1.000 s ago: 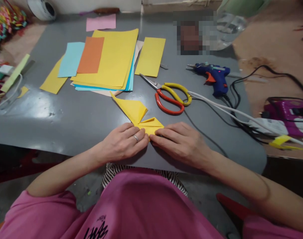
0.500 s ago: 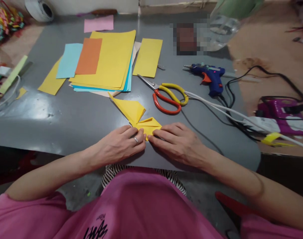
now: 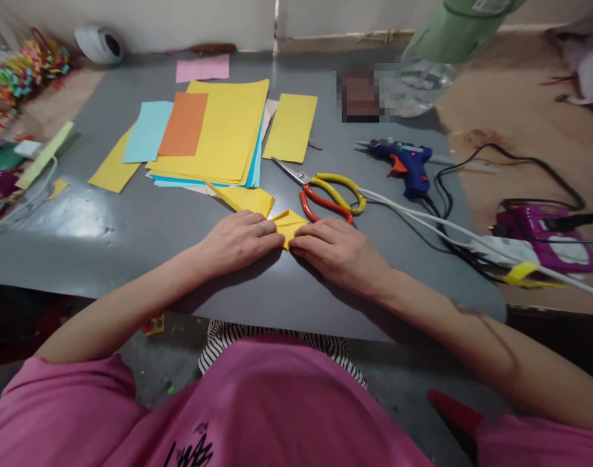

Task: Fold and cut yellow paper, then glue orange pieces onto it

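Note:
A folded yellow paper (image 3: 290,224) lies on the grey tabletop near its front edge, between my two hands. My left hand (image 3: 241,241), with a ring on one finger, pinches its left side. My right hand (image 3: 342,250) has its fingertips pressed together on the right corner. Beyond my left hand a pointed yellow paper flap (image 3: 250,200) sticks out toward the paper stack; whether it joins the folded piece is hidden by my fingers. Scissors (image 3: 326,188) with one red and one yellow handle lie just past my right hand, blades pointing away to the left.
A stack of coloured sheets (image 3: 223,130) lies ahead, with loose orange (image 3: 183,123), light blue (image 3: 148,130) and yellow (image 3: 291,126) pieces around it. To the right are a blue glue gun (image 3: 408,162), white cables (image 3: 413,204), a purple power strip (image 3: 552,237) and a green-topped bottle (image 3: 430,68).
Both hands and the folded yellow paper have moved slightly away from me, toward the stack and scissors. My fingers keep holding the paper's two sides. The camera view has tilted a little.

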A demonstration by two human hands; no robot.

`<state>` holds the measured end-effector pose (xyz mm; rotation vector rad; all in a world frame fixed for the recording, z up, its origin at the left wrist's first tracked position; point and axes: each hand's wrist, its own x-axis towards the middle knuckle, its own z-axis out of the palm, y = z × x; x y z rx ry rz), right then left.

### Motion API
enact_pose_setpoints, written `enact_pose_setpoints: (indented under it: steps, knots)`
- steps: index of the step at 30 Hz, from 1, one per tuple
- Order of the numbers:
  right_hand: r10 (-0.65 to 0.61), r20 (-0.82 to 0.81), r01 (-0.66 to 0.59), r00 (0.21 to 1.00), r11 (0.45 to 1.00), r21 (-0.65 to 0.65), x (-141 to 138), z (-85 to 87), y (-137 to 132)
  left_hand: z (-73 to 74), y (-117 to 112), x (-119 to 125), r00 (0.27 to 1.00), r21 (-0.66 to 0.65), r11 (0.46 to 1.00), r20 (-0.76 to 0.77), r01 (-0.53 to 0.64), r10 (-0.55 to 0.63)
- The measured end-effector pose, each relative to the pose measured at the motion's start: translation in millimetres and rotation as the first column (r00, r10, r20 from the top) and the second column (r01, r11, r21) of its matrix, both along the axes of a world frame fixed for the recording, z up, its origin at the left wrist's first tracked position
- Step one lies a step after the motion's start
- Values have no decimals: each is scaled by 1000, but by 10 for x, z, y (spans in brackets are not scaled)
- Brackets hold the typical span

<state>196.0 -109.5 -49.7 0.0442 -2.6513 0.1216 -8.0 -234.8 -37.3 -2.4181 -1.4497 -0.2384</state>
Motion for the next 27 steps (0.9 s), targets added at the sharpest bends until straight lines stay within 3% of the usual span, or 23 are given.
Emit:
enact_pose_setpoints:
  steps: [7, 15, 22, 27]
  knots:
    - [22, 35, -24, 999, 999, 48, 9, -4, 44, 54, 9, -39, 984, -5, 994, -135, 113, -113]
    - [50, 94, -72, 994, 966, 248, 67, 81, 19, 17, -22, -49, 986, -34, 989, -71, 147, -149]
    - [-8, -12, 9, 1000, 996, 86, 62, -5, 47, 0, -37, -44, 989, 5, 989, -20, 145, -145]
    - [90, 41, -95, 995, 987, 133, 15, 44, 79, 33, -30, 26, 993, -40, 992, 0, 120, -120]
